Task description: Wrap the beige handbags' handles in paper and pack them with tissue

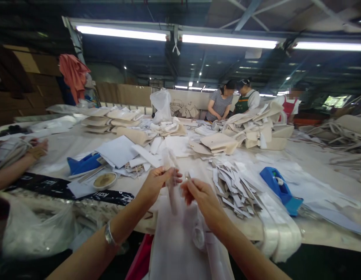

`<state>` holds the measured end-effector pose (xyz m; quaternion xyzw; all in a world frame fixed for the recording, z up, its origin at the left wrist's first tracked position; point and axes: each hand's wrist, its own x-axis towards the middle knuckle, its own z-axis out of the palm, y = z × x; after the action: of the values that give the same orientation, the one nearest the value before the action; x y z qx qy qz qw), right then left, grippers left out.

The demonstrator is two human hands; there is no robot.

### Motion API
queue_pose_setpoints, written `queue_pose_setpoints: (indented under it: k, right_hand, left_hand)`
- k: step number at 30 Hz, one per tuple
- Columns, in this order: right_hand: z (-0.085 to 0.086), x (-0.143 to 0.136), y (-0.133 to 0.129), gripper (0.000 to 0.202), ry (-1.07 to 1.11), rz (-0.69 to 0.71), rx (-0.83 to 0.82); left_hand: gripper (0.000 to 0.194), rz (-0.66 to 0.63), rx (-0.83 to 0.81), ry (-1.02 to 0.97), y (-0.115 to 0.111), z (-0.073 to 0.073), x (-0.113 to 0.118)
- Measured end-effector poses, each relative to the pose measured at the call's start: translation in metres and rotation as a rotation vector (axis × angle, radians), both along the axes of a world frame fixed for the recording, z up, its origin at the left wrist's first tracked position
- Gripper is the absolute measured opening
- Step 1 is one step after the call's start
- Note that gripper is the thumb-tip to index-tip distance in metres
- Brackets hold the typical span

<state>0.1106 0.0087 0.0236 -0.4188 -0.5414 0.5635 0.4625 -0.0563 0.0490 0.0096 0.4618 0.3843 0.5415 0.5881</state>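
Near the middle of the view, my left hand pinches a thin, clear plastic strip or sleeve that hangs down, blurred. Just to its right, my right hand is closed, with a small shiny metal piece at its fingertips. The two hands are close together but apart. Below them lies white sheet material over my lap and the table's front edge. A pile of cut grey-white strips is to the right of my right hand.
Blue tape dispensers stand at right and left. A round dish sits on the left. Stacks of beige bag pieces lie farther back. Another person's hands hold cords at far left. Several people stand behind the table.
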Motion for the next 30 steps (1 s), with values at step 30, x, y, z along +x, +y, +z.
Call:
queue_pose_setpoints:
  k: [30]
  right_hand:
    - [-0.022, 0.014, 0.017, 0.025, -0.792, -0.056, 0.858]
  left_hand:
    - [0.031, -0.299, -0.095, -0.259, -0.035, 0.001, 0.017]
